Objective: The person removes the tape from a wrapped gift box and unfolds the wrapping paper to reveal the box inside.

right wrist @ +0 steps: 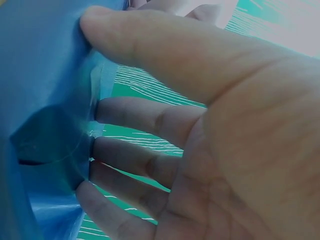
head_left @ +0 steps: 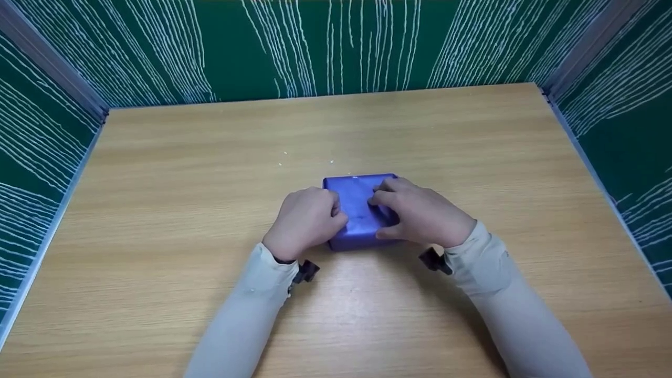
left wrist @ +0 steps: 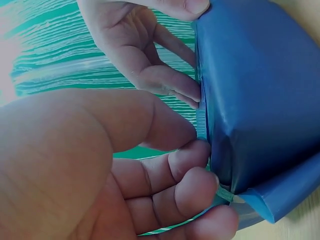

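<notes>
A box wrapped in shiny blue paper [head_left: 354,199] lies on the wooden table between the hands. My left hand [head_left: 310,218] is at the box's left side, fingers curled, and its thumb and forefinger pinch the paper's edge in the left wrist view. A loose paper flap [left wrist: 287,192] sticks out at that end. The right hand [head_left: 422,212] spreads over the right part of the box. Its fingertips touch the top surface, and the thumb [right wrist: 100,22] rests against the near side. In the right wrist view the paper [right wrist: 45,145] is folded and creased at the right end.
Green panels [head_left: 367,47] with white streaks stand behind the table [head_left: 184,184] and along both sides. Several tiny white scraps [head_left: 332,161] lie just beyond the box. A small dark camera mount [head_left: 307,271] is strapped at the left wrist, another [head_left: 434,260] at the right.
</notes>
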`<state>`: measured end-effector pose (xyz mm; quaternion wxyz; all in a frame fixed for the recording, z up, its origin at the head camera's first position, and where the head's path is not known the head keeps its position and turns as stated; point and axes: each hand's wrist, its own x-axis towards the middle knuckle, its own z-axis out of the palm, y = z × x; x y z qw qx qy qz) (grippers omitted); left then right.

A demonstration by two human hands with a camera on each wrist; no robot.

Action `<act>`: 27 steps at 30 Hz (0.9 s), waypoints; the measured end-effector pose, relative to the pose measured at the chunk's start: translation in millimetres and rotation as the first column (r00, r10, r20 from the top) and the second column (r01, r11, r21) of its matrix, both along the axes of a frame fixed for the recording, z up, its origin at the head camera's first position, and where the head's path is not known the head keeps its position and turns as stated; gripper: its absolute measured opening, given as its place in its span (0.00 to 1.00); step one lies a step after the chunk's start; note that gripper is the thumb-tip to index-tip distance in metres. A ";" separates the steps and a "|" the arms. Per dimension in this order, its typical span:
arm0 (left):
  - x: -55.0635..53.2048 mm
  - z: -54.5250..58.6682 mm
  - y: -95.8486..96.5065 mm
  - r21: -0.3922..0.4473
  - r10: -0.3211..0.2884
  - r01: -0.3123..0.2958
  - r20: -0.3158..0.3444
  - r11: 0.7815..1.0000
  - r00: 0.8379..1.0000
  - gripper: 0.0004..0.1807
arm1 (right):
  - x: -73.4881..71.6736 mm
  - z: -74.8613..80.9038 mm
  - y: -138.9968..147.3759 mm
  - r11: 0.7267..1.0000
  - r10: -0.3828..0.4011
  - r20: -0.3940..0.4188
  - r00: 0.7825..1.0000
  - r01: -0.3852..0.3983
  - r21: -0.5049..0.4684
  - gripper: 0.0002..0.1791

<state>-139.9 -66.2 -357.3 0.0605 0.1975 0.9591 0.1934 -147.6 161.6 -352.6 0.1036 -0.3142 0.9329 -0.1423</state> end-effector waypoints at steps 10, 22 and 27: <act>0.2 -0.9 -1.6 0.016 -0.003 0.003 -0.009 1.000 1.000 0.20 | 0.8 0.5 0.7 1.000 0.013 -0.018 1.000 -0.014 -0.011 0.32; -0.8 2.1 -8.7 -0.022 0.016 -0.015 0.013 1.000 1.000 0.18 | -0.8 -0.8 0.6 1.000 0.029 -0.022 0.999 -0.029 -0.010 0.32; -1.1 4.5 -9.1 -0.027 -0.004 0.004 0.002 1.000 1.000 0.04 | -1.1 -0.9 2.2 0.999 0.030 -0.022 0.999 -0.031 -0.015 0.33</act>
